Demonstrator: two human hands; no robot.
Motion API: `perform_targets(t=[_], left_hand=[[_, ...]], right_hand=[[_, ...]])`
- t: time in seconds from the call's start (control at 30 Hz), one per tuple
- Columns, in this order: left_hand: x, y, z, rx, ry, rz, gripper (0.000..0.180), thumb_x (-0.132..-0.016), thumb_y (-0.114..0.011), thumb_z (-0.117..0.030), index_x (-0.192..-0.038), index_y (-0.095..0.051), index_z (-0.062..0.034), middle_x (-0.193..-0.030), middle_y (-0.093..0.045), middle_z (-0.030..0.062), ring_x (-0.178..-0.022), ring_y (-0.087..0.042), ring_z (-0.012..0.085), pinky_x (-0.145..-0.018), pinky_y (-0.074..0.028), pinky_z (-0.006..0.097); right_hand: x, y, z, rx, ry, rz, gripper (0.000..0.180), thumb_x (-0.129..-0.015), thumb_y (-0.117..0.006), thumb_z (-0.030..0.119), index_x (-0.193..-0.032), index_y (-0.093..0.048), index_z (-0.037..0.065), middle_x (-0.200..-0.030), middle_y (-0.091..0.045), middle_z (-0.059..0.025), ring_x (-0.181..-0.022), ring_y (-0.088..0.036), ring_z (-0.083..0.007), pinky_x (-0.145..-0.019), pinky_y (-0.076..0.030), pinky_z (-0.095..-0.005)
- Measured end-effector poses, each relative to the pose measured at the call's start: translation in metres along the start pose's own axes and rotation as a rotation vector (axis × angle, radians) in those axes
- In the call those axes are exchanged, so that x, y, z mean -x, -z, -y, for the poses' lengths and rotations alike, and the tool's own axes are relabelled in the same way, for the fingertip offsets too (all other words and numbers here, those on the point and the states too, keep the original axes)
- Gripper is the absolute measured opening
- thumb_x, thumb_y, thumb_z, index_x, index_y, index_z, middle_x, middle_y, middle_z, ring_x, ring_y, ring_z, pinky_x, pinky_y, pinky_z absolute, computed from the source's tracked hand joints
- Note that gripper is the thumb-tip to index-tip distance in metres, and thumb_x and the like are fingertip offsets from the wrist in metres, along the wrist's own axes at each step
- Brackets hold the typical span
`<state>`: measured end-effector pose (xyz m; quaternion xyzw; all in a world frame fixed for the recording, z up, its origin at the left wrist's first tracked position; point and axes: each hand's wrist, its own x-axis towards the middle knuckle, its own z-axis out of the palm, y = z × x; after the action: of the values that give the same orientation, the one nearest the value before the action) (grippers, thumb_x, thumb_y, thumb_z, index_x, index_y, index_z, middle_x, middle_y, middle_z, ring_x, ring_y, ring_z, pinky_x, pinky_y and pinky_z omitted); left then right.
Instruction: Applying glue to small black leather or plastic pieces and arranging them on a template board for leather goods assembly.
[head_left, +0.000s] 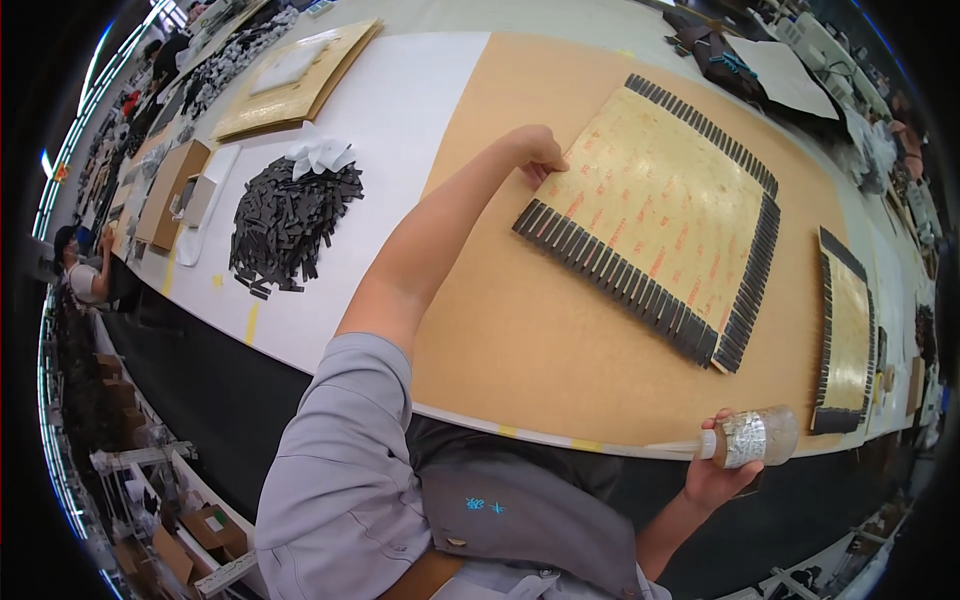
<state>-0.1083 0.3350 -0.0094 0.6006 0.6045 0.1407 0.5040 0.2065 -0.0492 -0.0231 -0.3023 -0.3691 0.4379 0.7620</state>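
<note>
A yellowish board [660, 200] with faint red print lies tilted on the brown sheet. Dark short strips [610, 265] line three of its sides in close rows, jutting past its edges. My left hand [540, 152] is closed at the board's left edge, the side without strips; its fingertips are partly hidden. In my right hand [715, 485] is a clear squeeze bottle [780, 435] with a white cap, a long thin nozzle and a silvery band. I hold it sideways at the table's near edge, nozzle pointing left.
A heap of dark strips [290, 225] with crumpled white paper [322, 155] lies left on the white table. Behind it are stacked yellow boards [300, 80] and a cardboard box [172, 195]. Another strip-edged board [845, 340] lies right. Far left sits a person [85, 275].
</note>
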Motion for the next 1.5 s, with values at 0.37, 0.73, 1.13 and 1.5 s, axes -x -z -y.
perform_targets(t=[0.37, 0.73, 1.13, 1.5], left_hand=[[0.024, -0.040, 0.058, 0.249, -0.310, 0.010, 0.015, -0.080, -0.058, -0.008, -0.083, -0.057, 0.0062, -0.069, -0.061, 0.0158, -0.052, -0.062, 0.0201, -0.043, -0.054, 0.030], [0.037, -0.071, 0.071, 0.429, -0.544, -0.021, 0.042, -0.084, -0.055, -0.009, -0.119, -0.041, 0.0073, -0.083, -0.059, 0.0105, -0.060, -0.058, 0.0129, -0.052, -0.053, 0.025], [0.026, -0.113, 0.035, 0.550, -0.554, -0.112, 0.031, -0.075, -0.053, -0.004, -0.104, -0.055, 0.0054, -0.077, -0.062, 0.0127, -0.054, -0.061, 0.0202, -0.044, -0.053, 0.032], [0.049, -0.111, 0.032, 0.536, -0.395, -0.081, 0.044, -0.080, -0.052, -0.005, -0.121, -0.042, 0.0085, -0.082, -0.061, 0.0157, -0.055, -0.062, 0.0184, -0.045, -0.053, 0.029]], right_hand=[[0.047, -0.013, -0.059, -0.024, 0.079, 0.131, 0.073, -0.078, -0.057, 0.057, -0.124, -0.040, 0.003, -0.111, -0.052, -0.0154, -0.101, -0.052, -0.0276, -0.084, -0.045, -0.0420], [0.061, -0.032, -0.104, -0.126, 0.045, 0.116, 0.058, -0.079, -0.064, 0.041, -0.117, -0.045, 0.002, -0.105, -0.059, -0.0141, -0.096, -0.059, -0.0285, -0.084, -0.047, -0.0484], [0.013, 0.023, -0.045, -0.050, -0.155, 0.158, 0.072, -0.076, -0.062, 0.050, -0.123, -0.040, 0.000, -0.110, -0.054, -0.0146, -0.099, -0.054, -0.0273, -0.087, -0.045, -0.0440], [-0.025, 0.005, -0.029, -0.023, -0.318, 0.221, 0.073, -0.078, -0.060, 0.051, -0.127, -0.036, 0.002, -0.111, -0.052, -0.0147, -0.102, -0.051, -0.0253, -0.088, -0.044, -0.0413]])
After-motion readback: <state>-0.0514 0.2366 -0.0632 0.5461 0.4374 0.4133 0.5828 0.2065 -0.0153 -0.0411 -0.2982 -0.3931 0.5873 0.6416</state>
